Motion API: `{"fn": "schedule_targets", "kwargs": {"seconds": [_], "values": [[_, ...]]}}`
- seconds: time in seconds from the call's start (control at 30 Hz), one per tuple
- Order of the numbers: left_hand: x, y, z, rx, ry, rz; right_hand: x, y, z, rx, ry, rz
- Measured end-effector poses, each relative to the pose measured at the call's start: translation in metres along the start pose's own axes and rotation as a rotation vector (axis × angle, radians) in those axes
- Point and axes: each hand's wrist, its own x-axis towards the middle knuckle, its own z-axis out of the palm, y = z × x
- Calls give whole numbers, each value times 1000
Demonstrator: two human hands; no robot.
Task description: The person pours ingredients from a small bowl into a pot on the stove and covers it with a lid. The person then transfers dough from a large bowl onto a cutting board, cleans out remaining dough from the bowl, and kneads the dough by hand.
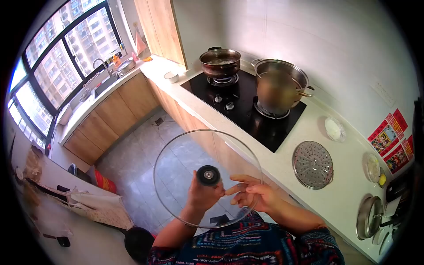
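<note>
Glass lid held before the torso, over the floor, off the worktop. Metal-rimmed; the dark knob sits at its middle.

Left hand: grip narrow, seemingly closed about the knob, partly seen through the glass. Right hand: grip fairly wide, fingers spread and slightly bent near the lid's right side; contact cannot be told.

Step, as judged: lid in hand, being held or handled. Moving it would call for a firm hold at the knob and a rim kept clear of the worktop edge.

Surroundings: black hob bears a smaller pot and, nearer the person, a tall two-handled pot; contents of the tall pot blurred. Perforated metal disc lies flat beside the hob. Beyond it, a clear container with white contents; at far right, a metal lid.

Obstructions: the tall pot's side handle juts out over the hob's right part; the wide glass could knock it if passed low.
</note>
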Motion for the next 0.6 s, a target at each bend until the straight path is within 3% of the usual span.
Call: {"fn": "schedule_targets", "kwargs": {"seconds": [0.1, 0.3, 0.4, 0.5, 0.53, 0.6], "values": [[11, 32, -18, -200, -32, 35, 45, 5, -8, 62, -43, 40], [70, 109, -34, -57, 88, 183, 136, -19, -58, 73, -39, 124], [112, 159, -51, 108, 203, 252, 180, -47, -100, -165, 188, 182], [151, 202, -50, 304, 474, 363, 214, -82, -117, -430, 444, 102], [161, 219, -59, 407, 422, 378, 226, -92, -125, -572, 477, 79], [188, 247, -57, 627, 552, 495, 249, -104, -142, -830, 541, 49]]}}
